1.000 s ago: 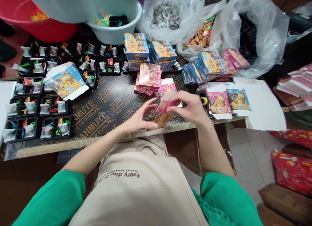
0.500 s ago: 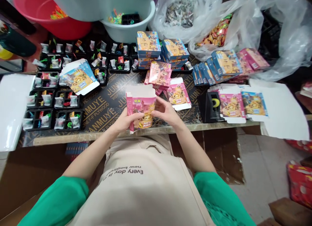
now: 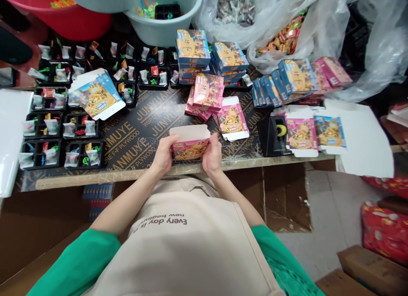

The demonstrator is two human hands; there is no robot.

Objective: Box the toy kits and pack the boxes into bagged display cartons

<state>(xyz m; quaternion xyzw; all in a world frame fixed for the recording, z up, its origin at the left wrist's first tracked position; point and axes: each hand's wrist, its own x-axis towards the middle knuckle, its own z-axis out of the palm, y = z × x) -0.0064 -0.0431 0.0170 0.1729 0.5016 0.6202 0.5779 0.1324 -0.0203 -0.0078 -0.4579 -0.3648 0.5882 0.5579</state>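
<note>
A pink printed carton (image 3: 190, 149) is held between my two hands over the table's front edge, its white flap (image 3: 188, 131) standing up along the far side. My left hand (image 3: 164, 153) grips the left end with the thumb on top. At the other end, my right hand (image 3: 212, 155) is closed around the carton's side, slightly blurred. Just beyond lie a flattened pink carton (image 3: 233, 119) and a stack of closed pink boxes (image 3: 208, 92).
Black trays (image 3: 84, 155) filled with small wrapped items and toys line the left and back. Flat blue cartons (image 3: 97, 94) lie on some. Blue boxes (image 3: 193, 48) are stacked at the back. A tape dispenser (image 3: 274, 136) and flat cartons (image 3: 300, 133) stand right.
The carton has tipped so its printed front looks foreshortened and its flap shows white. My hands have moved from its front face to its two ends.
</note>
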